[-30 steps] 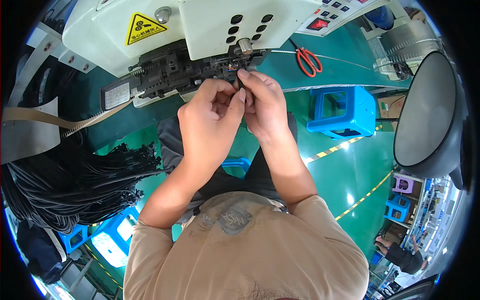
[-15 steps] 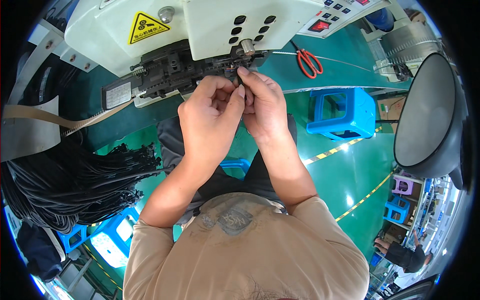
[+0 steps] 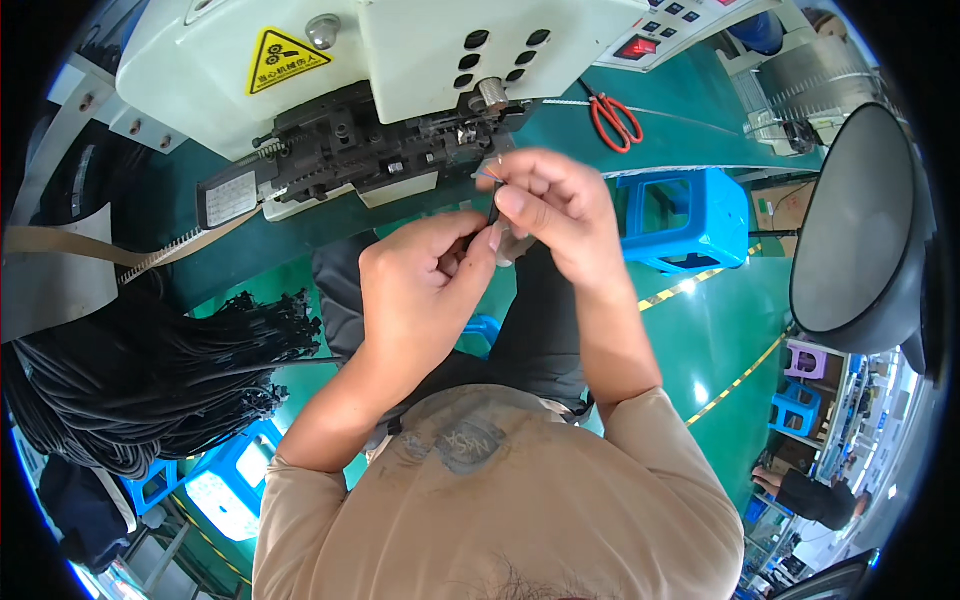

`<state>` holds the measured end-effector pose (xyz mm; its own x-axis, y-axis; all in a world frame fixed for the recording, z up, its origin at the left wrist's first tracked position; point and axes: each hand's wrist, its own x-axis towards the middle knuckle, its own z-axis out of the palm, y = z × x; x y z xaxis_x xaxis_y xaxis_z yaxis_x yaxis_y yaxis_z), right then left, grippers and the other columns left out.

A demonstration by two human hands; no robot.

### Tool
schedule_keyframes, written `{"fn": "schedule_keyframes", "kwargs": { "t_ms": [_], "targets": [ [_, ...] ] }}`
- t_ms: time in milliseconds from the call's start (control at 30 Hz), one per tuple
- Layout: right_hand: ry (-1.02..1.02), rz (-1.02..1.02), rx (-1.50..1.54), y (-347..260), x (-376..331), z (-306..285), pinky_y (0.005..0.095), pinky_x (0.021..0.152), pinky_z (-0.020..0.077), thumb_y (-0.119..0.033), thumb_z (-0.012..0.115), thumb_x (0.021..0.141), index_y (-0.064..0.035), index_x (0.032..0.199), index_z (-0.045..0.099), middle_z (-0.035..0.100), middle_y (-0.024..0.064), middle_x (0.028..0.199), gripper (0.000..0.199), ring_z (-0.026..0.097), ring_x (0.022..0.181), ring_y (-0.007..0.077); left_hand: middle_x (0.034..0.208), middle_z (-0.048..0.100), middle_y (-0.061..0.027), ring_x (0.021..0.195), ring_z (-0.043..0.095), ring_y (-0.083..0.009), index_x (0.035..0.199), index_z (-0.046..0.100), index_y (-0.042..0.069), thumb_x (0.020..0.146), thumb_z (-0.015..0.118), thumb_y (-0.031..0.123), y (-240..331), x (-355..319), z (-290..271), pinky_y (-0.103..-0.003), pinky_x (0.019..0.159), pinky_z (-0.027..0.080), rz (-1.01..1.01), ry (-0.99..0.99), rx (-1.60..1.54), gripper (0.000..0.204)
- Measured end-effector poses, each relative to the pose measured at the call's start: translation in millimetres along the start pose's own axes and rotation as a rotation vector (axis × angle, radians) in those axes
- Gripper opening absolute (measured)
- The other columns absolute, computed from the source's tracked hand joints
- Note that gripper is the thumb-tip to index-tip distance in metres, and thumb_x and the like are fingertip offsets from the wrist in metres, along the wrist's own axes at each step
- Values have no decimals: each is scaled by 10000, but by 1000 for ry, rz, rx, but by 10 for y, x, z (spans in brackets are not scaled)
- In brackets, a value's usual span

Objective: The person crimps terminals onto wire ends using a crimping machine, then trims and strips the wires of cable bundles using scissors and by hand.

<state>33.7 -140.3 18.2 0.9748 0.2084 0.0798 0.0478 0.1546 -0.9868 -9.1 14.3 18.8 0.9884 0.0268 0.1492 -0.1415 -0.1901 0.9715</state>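
**Two hands pinching one thin wire**

We see our left hand (image 3: 425, 290) and right hand (image 3: 555, 205) meeting above our lap, each grip closed on a thin black wire (image 3: 494, 208) whose end pokes out between the fingertips. Beyond them, on the green tabletop (image 3: 700, 110), stand the white crimping machine (image 3: 400, 60) and red scissors (image 3: 612, 118). Black cables (image 3: 130, 370) hang at left.

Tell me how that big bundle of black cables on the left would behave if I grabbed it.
Probably floppy: the black cable bundle already sags in long curves. Likely heavy for one hand, since many strands hang together. Loose ends fan out near the left hand, so strands might slip free or snag.
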Motion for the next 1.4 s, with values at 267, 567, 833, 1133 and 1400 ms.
{"fn": "schedule_keyframes", "kwargs": {
  "t_ms": [267, 567, 833, 1133, 1400],
  "targets": [
    [-246, 16, -314, -187, 250, -279, 203, 498, 370, -80, 703, 867, 3, 830, 661, 584, -32, 653, 100, 487, 587, 19, 642, 581, -100, 507, 508, -148, 850, 660, -9, 838, 690, 33, 9, 7, -56, -275, 487, 412, 147, -131, 127, 52],
    [179, 216, 406, 176, 109, 42, 193, 446, 323, -108, 633, 870, -15, 851, 662, 604, 29, 662, 100, 454, 482, 65, 589, 573, -107, 476, 521, -140, 813, 614, -8, 880, 650, 50, -34, 75, 19, -278, 471, 423, 70, -49, 87, 96],
    [237, 90, 341, 303, 68, 211, 201, 491, 394, -173, 658, 917, -31, 838, 664, 641, 28, 697, 163, 532, 539, 77, 569, 577, -94, 471, 531, -127, 811, 616, -7, 898, 645, 87, -73, 223, 33, -284, 473, 423, 20, 30, 93, 131],
    [213, 188, 411, 342, 174, 200, 206, 452, 375, -195, 683, 906, -21, 776, 659, 581, 10, 635, 219, 494, 507, 71, 645, 608, -50, 466, 543, -86, 907, 609, -8, 1001, 539, 174, -57, 283, 23, -208, 405, 385, -220, -97, -286, 217],
    [244, 209, 422, 319, 202, 234, 242, 378, 352, -204, 681, 907, -19, 687, 610, 518, 24, 550, 295, 440, 409, 98, 645, 603, -59, 459, 538, -95, 900, 603, -15, 1000, 538, 174, -70, 304, 51, -211, 401, 388, -219, -78, -329, 224]
  ]
}}
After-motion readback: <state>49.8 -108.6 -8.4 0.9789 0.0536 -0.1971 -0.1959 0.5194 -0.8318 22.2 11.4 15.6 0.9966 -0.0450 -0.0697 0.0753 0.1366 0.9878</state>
